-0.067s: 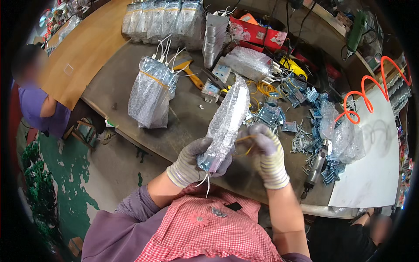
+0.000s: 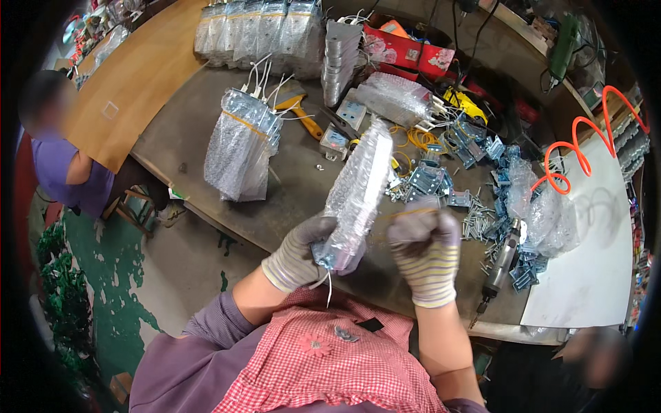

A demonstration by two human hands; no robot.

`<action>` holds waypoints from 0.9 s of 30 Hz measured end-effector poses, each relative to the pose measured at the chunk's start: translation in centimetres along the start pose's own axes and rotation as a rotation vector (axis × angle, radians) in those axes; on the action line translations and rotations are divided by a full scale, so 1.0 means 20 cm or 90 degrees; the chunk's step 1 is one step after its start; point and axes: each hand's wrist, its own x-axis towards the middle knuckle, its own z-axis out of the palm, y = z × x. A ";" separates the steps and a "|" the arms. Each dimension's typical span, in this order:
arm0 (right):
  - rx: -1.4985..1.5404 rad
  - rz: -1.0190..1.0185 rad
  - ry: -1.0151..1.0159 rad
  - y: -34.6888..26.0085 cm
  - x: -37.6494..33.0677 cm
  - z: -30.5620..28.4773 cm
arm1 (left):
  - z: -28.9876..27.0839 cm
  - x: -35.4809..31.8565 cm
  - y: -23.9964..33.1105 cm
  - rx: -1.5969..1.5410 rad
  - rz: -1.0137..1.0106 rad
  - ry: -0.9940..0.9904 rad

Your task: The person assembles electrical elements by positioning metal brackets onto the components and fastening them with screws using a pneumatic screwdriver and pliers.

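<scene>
My gloved left hand (image 2: 300, 253) is closed around the lower end of a bubble-wrapped package (image 2: 358, 184). The package tilts up and away from me over the table, and a white wire hangs from its near end. Just right of it my gloved right hand (image 2: 425, 256) is curled shut, slightly blurred, with a thin yellow rubber band (image 2: 413, 212) at its fingers. Farther left lies a banded bundle of bubble-wrapped pieces (image 2: 241, 146) with white wires at its top. More yellow rubber bands (image 2: 421, 140) lie beyond the package.
Metal brackets (image 2: 427, 180) and loose screws (image 2: 476, 221) spread over the right side, with a power screwdriver (image 2: 501, 260) beside them. A brush (image 2: 303, 118) lies farther back. More wrapped bundles (image 2: 258, 34) line the far edge. Other people (image 2: 65, 165) sit left and lower right.
My right hand has turned and come slightly nearer to me, still with the rubber band. The left hand and package have barely moved.
</scene>
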 end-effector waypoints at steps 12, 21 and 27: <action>-0.005 -0.025 0.240 0.00 -0.25 -0.06 | 0.16 0.02 -0.03 0.084 0.010 0.172; -1.197 -0.626 -0.044 -0.09 -0.13 0.07 | 0.27 -0.01 0.03 0.689 0.030 0.179; -0.602 -0.120 0.184 0.17 -0.11 -0.08 | 0.26 0.08 -0.12 0.762 0.406 0.111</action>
